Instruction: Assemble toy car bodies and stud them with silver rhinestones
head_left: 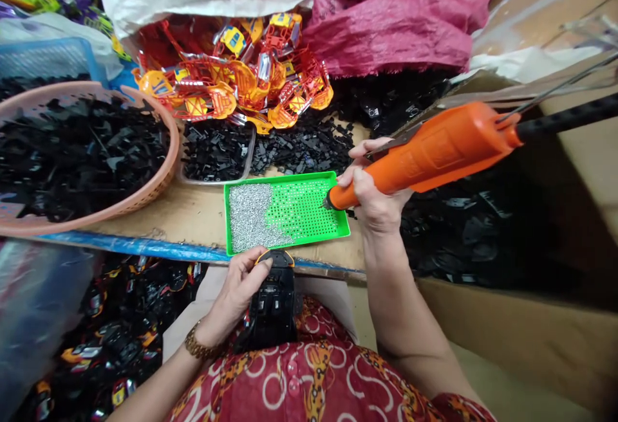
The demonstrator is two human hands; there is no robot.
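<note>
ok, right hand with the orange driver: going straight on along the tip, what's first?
Probably the green tray: the right hand points the orange driver left and down at its bare perforated floor, with the screw pile beyond. Height above the tray is unclear.

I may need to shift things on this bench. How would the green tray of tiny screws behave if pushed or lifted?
The green tray looks thin and shallow-rimmed, so it would probably slide easily and might flex if lifted by one corner. The screws lie loose, heaped on its left half, so they would likely shift or spill with any tilt.
</note>
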